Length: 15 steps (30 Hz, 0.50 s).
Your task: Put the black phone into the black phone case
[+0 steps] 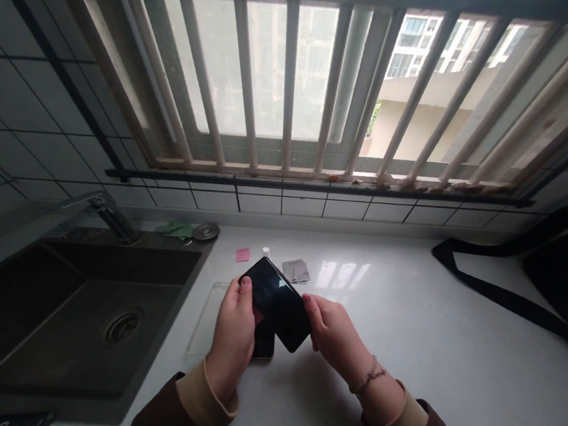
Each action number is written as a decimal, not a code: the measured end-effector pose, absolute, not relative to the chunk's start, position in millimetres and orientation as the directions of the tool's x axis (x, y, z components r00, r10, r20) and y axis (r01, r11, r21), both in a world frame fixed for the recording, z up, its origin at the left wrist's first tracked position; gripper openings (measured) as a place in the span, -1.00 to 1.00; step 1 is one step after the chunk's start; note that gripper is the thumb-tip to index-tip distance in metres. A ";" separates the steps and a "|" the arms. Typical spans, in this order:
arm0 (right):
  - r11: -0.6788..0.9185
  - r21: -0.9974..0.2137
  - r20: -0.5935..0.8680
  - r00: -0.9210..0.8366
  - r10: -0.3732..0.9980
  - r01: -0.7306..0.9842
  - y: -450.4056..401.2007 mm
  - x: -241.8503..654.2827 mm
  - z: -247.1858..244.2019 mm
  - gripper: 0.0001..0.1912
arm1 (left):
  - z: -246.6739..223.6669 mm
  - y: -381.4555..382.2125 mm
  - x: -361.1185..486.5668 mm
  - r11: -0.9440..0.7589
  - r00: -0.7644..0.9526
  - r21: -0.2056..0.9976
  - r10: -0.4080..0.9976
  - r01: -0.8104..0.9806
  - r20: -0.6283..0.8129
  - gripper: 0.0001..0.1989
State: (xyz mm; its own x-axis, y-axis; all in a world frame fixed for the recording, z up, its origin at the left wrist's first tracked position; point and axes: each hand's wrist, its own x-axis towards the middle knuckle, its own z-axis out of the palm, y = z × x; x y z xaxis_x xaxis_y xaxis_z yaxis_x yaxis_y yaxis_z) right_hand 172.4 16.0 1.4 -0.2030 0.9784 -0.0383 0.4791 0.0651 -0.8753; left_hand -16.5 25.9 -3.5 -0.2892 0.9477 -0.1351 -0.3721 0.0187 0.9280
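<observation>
A dark glossy phone (280,303) is held tilted above the white counter between my two hands. My left hand (234,322) grips its left edge, thumb on the front. At the right end, my right hand (333,328) pinches the phone's edge between thumb and fingers. Beneath it lies a second dark phone-like slab (265,342), mostly covered by the held phone and my left hand. A clear phone case (202,322) rests on the counter left of my left hand. Beyond the phone are grey packets (296,271), a pink slip (242,254) and a small white cap-like item (266,252).
A dark sink (152,334) with a metal faucet (115,218) is at the left. A green cloth (176,230) and a metal strainer (206,231) sit behind it. A black bag strap (501,297) lies at the right; a barred window is ahead.
</observation>
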 end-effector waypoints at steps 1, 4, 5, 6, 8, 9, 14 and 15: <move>0.077 -0.875 -0.019 -0.193 0.981 0.479 16.4 171.8 0.8 -0.38 | -2.4 25.3 -16.2 0.029 -0.271 0.927 0.953 -0.374 -0.139 -0.53; 0.083 -0.896 0.015 -0.157 0.987 0.436 16.4 169.5 -1.3 -0.37 | 2.2 21.8 -15.1 0.095 -0.118 0.952 0.984 -0.291 -0.134 -0.47; 0.071 -0.911 0.016 -0.136 0.991 0.407 16.0 168.9 -2.0 -0.36 | 3.6 20.0 -14.3 0.117 -0.039 0.963 0.991 -0.241 -0.130 -0.45; 0.054 -0.926 0.014 -0.111 0.994 0.373 15.6 168.4 -2.7 -0.36 | 4.8 18.0 -13.2 0.132 0.045 0.973 0.991 -0.189 -0.126 -0.42; 0.021 -0.950 0.004 -0.057 0.998 0.311 14.9 168.1 -3.9 -0.35 | 6.3 13.8 -10.3 0.150 0.199 0.983 0.972 -0.110 -0.127 -0.36; 0.006 -0.958 -0.003 -0.034 0.999 0.288 14.7 168.4 -4.4 -0.34 | 6.7 11.8 -8.7 0.162 0.260 0.983 0.956 -0.090 -0.134 -0.33; 0.003 -0.967 -0.006 -0.035 0.999 0.254 15.3 173.2 -4.4 -0.32 | 7.3 5.9 -5.0 0.208 0.403 0.974 0.902 -0.089 -0.155 -0.38; 0.019 -0.968 0.008 -0.046 0.999 0.251 15.7 174.4 -3.4 -0.32 | 7.5 5.5 -5.7 0.208 0.423 0.974 0.893 -0.091 -0.151 -0.40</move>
State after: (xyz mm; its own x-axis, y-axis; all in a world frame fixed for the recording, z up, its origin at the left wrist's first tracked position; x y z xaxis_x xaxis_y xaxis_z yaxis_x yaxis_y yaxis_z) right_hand 174.4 15.7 -3.4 -0.0465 0.9989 0.0080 0.2511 0.0194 -0.9678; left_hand -5.7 5.5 7.5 0.4235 0.8932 -0.1511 -0.0905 0.2077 0.9740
